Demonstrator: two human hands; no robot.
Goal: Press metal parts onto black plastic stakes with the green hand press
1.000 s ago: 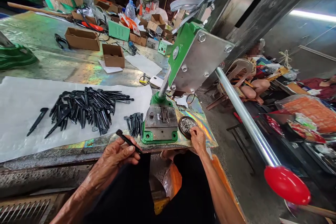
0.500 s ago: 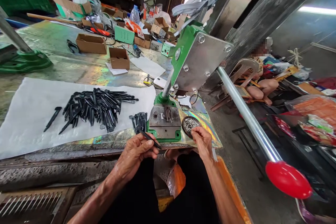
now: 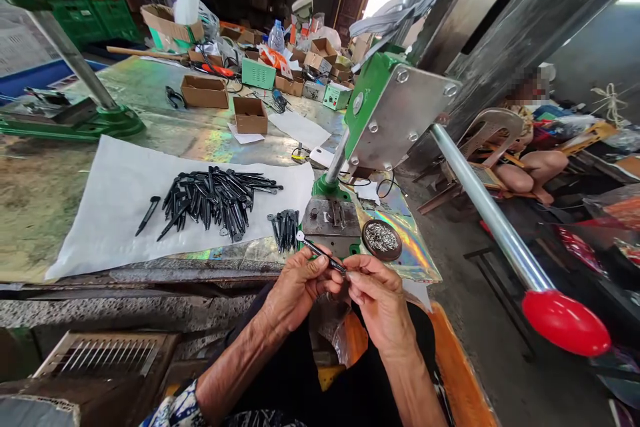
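My left hand point(image 3: 303, 283) is closed around a slim black plastic stake point(image 3: 316, 250) with a flat round head, which slants down to the right. At its lower end the fingertips of my right hand point(image 3: 383, 300) are pinched together, close against the left fingers. Whatever the right fingers hold is too small to make out. Just beyond both hands stands the metal base plate point(image 3: 330, 221) of a green hand press. To its right sits a round dark dish point(image 3: 388, 257) of small silvery metal pieces. A small bunch of black stakes point(image 3: 284, 230) lies left of the base.
A large pile of black stakes point(image 3: 215, 200) rests on a white sheet point(image 3: 113, 213). The press lever with its red knob point(image 3: 565, 322) slopes down at right. Cardboard boxes point(image 3: 250, 115) and green devices stand farther back. Another person sits by a chair point(image 3: 493, 133) at right.
My right hand has come from the dish to the end of the stake in my left hand. Both hands now meet in front of the press. The view has shifted left.
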